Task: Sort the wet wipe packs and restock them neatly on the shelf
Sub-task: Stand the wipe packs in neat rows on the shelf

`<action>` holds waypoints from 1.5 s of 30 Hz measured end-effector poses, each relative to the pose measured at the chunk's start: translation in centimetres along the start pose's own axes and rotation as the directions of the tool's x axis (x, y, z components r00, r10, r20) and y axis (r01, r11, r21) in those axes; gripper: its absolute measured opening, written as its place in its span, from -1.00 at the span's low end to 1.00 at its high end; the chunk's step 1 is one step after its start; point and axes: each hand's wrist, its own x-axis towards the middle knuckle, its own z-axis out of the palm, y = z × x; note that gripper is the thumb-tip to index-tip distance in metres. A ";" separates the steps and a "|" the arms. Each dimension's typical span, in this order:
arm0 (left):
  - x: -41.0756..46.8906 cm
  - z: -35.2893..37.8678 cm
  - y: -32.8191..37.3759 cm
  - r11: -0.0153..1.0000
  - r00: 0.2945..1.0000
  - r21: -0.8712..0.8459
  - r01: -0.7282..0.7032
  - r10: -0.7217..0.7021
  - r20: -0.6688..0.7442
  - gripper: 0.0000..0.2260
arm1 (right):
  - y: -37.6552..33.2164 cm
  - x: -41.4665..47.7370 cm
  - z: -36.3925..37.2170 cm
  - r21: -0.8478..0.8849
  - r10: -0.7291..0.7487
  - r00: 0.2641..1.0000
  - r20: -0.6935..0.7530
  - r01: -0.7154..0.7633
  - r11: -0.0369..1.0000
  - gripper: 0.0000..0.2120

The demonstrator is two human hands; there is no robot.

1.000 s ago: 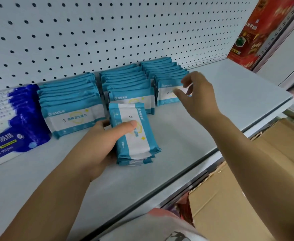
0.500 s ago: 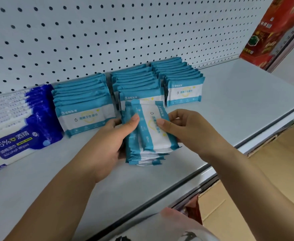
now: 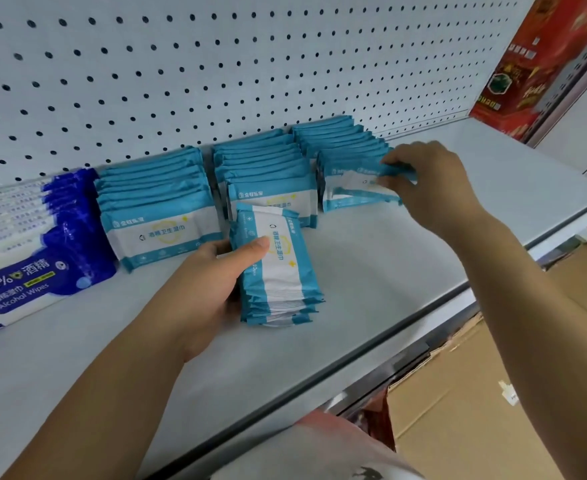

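My left hand [image 3: 212,275] grips a stack of several light-blue-and-white wet wipe packs [image 3: 278,271] just above the white shelf [image 3: 389,265], thumb on the top pack. My right hand [image 3: 430,181] pinches a single light-blue pack [image 3: 365,183] at the front of the right-hand row [image 3: 337,140]. Two more rows of the same packs, the middle row [image 3: 261,161] and the left row [image 3: 157,195], lean against the pegboard. Dark-blue alcohol wipe packs [image 3: 35,258] stand in a row at the far left.
A white pegboard [image 3: 216,64] backs the shelf. A red box [image 3: 534,64] stands at the shelf's far right end. Cardboard boxes [image 3: 475,410] lie below the shelf edge on the right.
My right hand took one pack off the stack in my left hand and carried it up and right to the front of the right-hand row. The left hand's stack stayed in place.
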 end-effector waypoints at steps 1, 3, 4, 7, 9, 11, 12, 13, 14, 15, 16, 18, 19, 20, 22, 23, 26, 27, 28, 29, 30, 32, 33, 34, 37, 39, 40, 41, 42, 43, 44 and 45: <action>0.0 0.0 0.0 1.000 1.000 -0.002 0.000 0.000 0.007 -0.62 | 0.5 0.7 0.2 -0.079 -0.049 0.999 0.024 0.050 0.996 -0.82; -0.2 0.1 0.1 1.000 1.000 0.000 0.000 0.000 0.016 -0.63 | 1.1 1.8 1.0 -0.164 -0.118 0.992 0.039 0.123 0.979 -0.79; -0.3 0.2 0.1 1.000 1.000 0.005 -0.002 0.002 0.021 -0.65 | 1.4 2.1 1.5 -0.193 -0.142 0.990 0.025 0.144 0.970 -0.77; -0.6 0.2 0.1 1.000 0.999 0.009 -0.010 0.010 0.040 -0.70 | 1.6 2.4 3.0 -0.208 -0.172 0.984 -0.042 0.160 0.965 -0.69; -0.7 0.1 0.0 1.000 0.999 0.002 -0.014 0.014 0.050 -0.70 | 1.5 2.1 3.5 -0.179 -0.147 0.985 -0.088 0.129 0.975 -0.65; -0.8 -0.1 -0.1 1.000 0.998 -0.001 -0.017 0.017 0.057 -0.69 | 0.9 1.2 3.8 -0.088 -0.122 0.982 -0.146 0.110 0.990 -0.65; -0.9 -0.2 -0.1 1.000 0.998 -0.009 -0.018 0.019 0.062 -0.68 | 0.2 0.5 3.7 0.015 -0.090 0.981 -0.169 0.094 0.995 -0.68; -0.9 -0.3 -0.2 1.000 0.998 -0.025 -0.019 0.021 0.067 -0.67 | -1.0 -0.4 3.3 0.143 -0.032 0.985 -0.171 0.057 0.988 -0.74; -1.0 -0.5 -0.3 0.999 0.997 -0.042 -0.020 0.023 0.068 -0.64 | -2.6 -1.5 2.8 0.262 0.044 0.991 -0.127 -0.009 0.965 -0.80; -1.0 -0.6 -0.4 0.998 0.997 -0.056 -0.024 0.028 0.066 -0.61 | -4.2 -2.5 2.3 0.352 0.115 0.993 -0.033 -0.096 0.931 -0.81; -1.0 -0.7 -0.5 0.998 0.997 -0.062 -0.031 0.035 0.062 -0.58 | -5.8 -3.6 1.9 0.407 0.162 0.983 0.092 -0.186 0.894 -0.74; -1.0 -0.9 -0.6 0.996 0.997 -0.073 -0.052 0.056 0.060 -0.52 | -8.8 -5.5 1.4 0.472 0.157 0.923 0.352 -0.320 0.822 -0.59; -1.0 -1.0 -0.7 0.995 0.996 -0.082 -0.063 0.068 0.061 -0.49 | -9.9 -6.3 1.4 0.484 0.126 0.889 0.440 -0.353 0.800 -0.54; -1.1 -1.0 -0.8 0.993 0.995 -0.089 -0.074 0.080 0.059 -0.48 | -10.8 -6.8 1.6 0.482 0.099 0.866 0.490 -0.363 0.797 -0.50; -1.4 -1.3 -1.0 0.991 0.994 -0.101 -0.085 0.091 0.054 -0.47 | -11.8 -7.5 2.1 0.475 0.092 0.846 0.526 -0.382 0.792 -0.45; -1.5 -1.6 -1.2 0.990 0.995 -0.118 -0.081 0.088 0.057 -0.46 | -12.1 -7.5 2.2 0.501 0.093 0.836 0.540 -0.409 0.763 -0.46; -2.5 -2.6 -1.5 0.986 0.998 -0.152 -0.062 0.061 -0.013 -0.48 | -12.8 -7.3 2.4 0.591 0.026 0.782 0.622 -0.492 0.639 -0.51; -2.9 -3.1 -1.5 0.986 0.996 -0.151 -0.066 0.057 -0.067 -0.50 | -13.1 -7.2 2.6 0.599 -0.001 0.764 0.646 -0.506 0.620 -0.52; -3.4 -3.6 -1.6 0.986 0.992 -0.147 -0.073 0.056 -0.114 -0.50 | -13.4 -7.1 2.9 0.600 -0.026 0.748 0.663 -0.510 0.616 -0.52; -3.8 -4.1 -1.7 0.986 0.987 -0.147 -0.075 0.053 -0.152 -0.50 | -13.8 -6.9 3.4 0.600 -0.049 0.737 0.674 -0.509 0.617 -0.53; -4.2 -4.5 -1.8 0.985 0.982 -0.155 -0.081 0.052 -0.183 -0.50 | -14.1 -6.7 3.8 0.605 -0.072 0.728 0.682 -0.506 0.615 -0.56; -5.1 -5.5 -1.9 0.977 0.966 -0.187 -0.106 0.057 -0.253 -0.52 | -14.9 -6.1 4.7 0.620 -0.111 0.726 0.678 -0.485 0.617 -0.64; -5.6 -6.0 -2.0 0.974 0.954 -0.193 -0.119 0.058 -0.295 -0.54 | -15.4 -5.7 5.1 0.631 -0.124 0.735 0.666 -0.467 0.620 -0.68; -6.0 -6.5 -2.0 0.973 0.940 -0.192 -0.127 0.056 -0.336 -0.53 | -15.8 -5.2 5.5 0.644 -0.131 0.750 0.648 -0.449 0.619 -0.70; -7.5 -8.2 -2.1 0.976 0.898 -0.173 -0.130 0.042 -0.438 -0.58 | -16.7 -3.4 6.8 0.681 -0.148 0.833 0.532 -0.317 0.660 -0.79; -8.4 -9.2 -2.2 0.978 0.880 -0.168 -0.123 0.029 -0.475 -0.58 | -17.1 -2.3 7.7 0.660 -0.208 0.879 0.428 -0.147 0.737 -0.81; -8.7 -9.6 -2.3 0.980 0.873 -0.161 -0.121 0.028 -0.487 -0.53 | -17.3 -1.8 8.1 0.639 -0.262 0.888 0.377 -0.044 0.768 -0.82; -9.0 -9.9 -2.4 0.981 0.867 -0.153 -0.122 0.030 -0.498 -0.49 | -17.6 -1.5 8.5 0.616 -0.329 0.887 0.324 0.066 0.785 -0.84; -9.2 -10.1 -2.5 0.981 0.861 -0.148 -0.123 0.031 -0.507 -0.46 | -17.9 -1.2 9.0 0.597 -0.393 0.877 0.277 0.163 0.785 -0.84; -9.3 -10.2 -2.6 0.982 0.857 -0.148 -0.122 0.029 -0.514 -0.45 | -18.1 -0.9 9.6 0.578 -0.447 0.864 0.233 0.246 0.778 -0.83; -9.4 -10.2 -2.5 0.982 0.856 -0.147 -0.120 0.027 -0.517 -0.45 | -18.3 -0.8 10.3 0.545 -0.490 0.852 0.182 0.328 0.772 -0.81; -9.5 -10.2 -2.5 0.982 0.856 -0.144 -0.122 0.031 -0.516 -0.46 | -18.4 -0.6 11.1 0.495 -0.524 0.843 0.122 0.406 0.768 -0.78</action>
